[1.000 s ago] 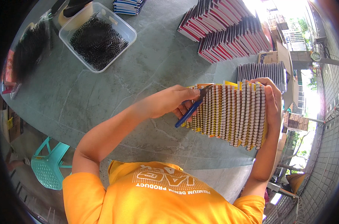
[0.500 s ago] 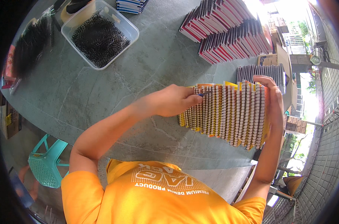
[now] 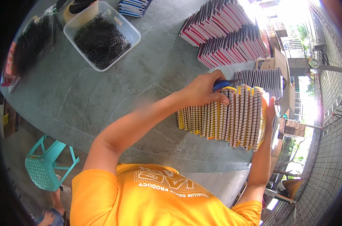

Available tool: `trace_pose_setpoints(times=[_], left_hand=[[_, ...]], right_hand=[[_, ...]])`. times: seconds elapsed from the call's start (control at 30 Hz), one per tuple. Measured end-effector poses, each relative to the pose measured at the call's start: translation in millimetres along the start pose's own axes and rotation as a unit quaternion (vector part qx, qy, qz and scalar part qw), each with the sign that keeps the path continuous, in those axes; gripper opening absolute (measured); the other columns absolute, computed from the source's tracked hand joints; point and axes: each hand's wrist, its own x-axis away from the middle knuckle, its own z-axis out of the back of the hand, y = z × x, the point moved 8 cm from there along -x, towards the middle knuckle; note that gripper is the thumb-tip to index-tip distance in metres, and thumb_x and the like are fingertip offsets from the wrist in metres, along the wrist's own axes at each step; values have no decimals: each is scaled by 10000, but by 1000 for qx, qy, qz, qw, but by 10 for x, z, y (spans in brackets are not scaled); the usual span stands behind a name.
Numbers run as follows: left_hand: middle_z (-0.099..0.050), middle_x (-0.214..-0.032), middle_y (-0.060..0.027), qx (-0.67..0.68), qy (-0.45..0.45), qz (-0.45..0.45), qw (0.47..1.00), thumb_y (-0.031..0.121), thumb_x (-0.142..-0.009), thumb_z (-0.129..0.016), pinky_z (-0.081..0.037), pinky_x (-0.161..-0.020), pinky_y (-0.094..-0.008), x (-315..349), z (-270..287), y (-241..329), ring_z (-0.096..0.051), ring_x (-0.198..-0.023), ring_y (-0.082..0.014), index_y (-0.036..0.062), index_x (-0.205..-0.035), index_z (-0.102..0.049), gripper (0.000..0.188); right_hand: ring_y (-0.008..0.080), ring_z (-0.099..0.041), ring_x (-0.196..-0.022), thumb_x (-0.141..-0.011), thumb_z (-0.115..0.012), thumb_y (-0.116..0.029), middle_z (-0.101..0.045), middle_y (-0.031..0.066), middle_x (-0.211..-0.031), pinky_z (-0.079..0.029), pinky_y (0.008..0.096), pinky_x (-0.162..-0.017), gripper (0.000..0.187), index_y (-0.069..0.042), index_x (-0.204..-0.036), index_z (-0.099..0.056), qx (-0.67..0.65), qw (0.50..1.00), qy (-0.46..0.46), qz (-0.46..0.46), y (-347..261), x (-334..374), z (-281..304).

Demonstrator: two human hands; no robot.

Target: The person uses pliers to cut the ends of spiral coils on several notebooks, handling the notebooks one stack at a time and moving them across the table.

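A long row of spiral-bound notebooks stands on the table in front of me, wire spines facing up and yellow and orange cover edges showing between them. My left hand is closed round small blue-handled pliers. Their dark tip points right, just above the far edge of the row, and the left thumb rests by the spines. Against the right end of the row lies my right hand, flat on the outer cover, its fingers stretched and partly hidden.
Past the row stand more spiral notebooks and two tall red-and-white notebook stacks. A clear plastic tub of black wire coils sits far left, near a blue notebook stack. A turquoise stool and a person's leg are at lower left.
My left hand has moved right along the spines with the pliers, which now show more fully. My right hand has slid down the end of the row, its fingers no longer over the top.
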Motion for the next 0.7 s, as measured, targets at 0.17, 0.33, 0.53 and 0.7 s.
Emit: trace_pose_setpoints(times=[0.17, 0.33, 0.53, 0.7], left_hand=[[-617, -854, -95, -233, 88, -92, 964, 466, -826, -663, -473, -724, -347, 235, 240, 351, -598, -805, -205, 18, -1052, -545, 516], [-627, -909, -131, 222, -127, 323, 911, 389, -976, -396, -504, -730, -373, 670, 119, -45, -627, -796, -226, 16, -1065, -557, 416], [-622, -925, -185, 357, -156, 404, 828, 330, -991, -321, -530, -769, -431, 782, -44, 70, -643, -802, -278, -40, -1068, -543, 438], [-620, -939, -212, 422, -146, 445, 776, 318, -989, -311, -529, -785, -459, 706, -48, 71, -643, -828, -326, -60, -1070, -531, 444]], right_hand=[[261, -651, -916, -923, -471, -481, -621, 178, -1118, -542, 386, -802, 615, 27, -1269, -475, 52, 997, 61, 7, -84, -18, 87], [250, -476, -1229, -905, -426, -565, -498, 180, -1314, -405, 382, -1007, 729, 8, -1357, -413, 325, 936, 100, 94, -512, -69, -364], [80, -568, -705, -926, -533, -430, -637, 49, -821, -456, 225, -659, 490, 23, -1102, -591, 490, 861, 125, 52, -389, -193, -811], [62, -527, -668, -937, -523, -401, -591, 18, -734, -418, 212, -618, 428, 10, -872, -624, 497, 851, 119, 119, -394, -217, -895]])
